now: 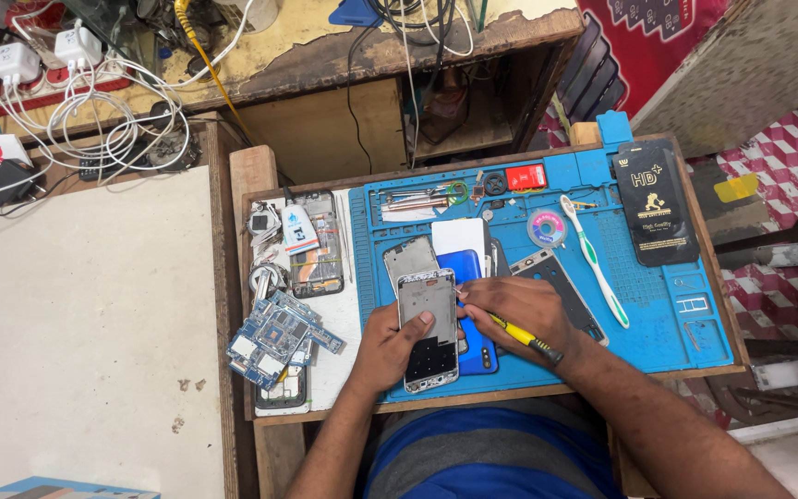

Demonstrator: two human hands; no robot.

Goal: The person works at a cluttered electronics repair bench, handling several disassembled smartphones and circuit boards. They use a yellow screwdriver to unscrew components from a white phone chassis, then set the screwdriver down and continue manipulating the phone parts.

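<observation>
While the left hand (388, 346) wraps round an opened silver-framed phone chassis (428, 328), thumb laid across its face & fingers curled behind, the chassis sits tilted up off the blue silicone repair mat (676, 314), near the mat's front-left corner. Right hand (514, 310) is closed on a yellow-handled screwdriver w/ black grip (521, 336); its tip meets the chassis' right edge, near the upper part. Hands are just beside each other, chassis betw. them, more in the left.

Under the chassis, on the mat: a glossy blue phone back cover (477, 351), partly hidden by both hands. Just behind that, toward the mat's centre, a grey bare phone frame (410, 257) & a white rectangular panel (462, 235). Right of the right hand, still on the mat, a dark phone frame lying at an angle (565, 282), then a white-and-green toothbrush (595, 261) & a small reel of solder wick (547, 227). At the mat's far-right corner, a black flat retail packet (655, 205). Along the mat's back edge, tweezers & small tools (417, 198); can't tell each one.

Left of the mat, off it: a pile of blue circuit boards (279, 337) & a stripped phone w/ internals showing (318, 245).
</observation>
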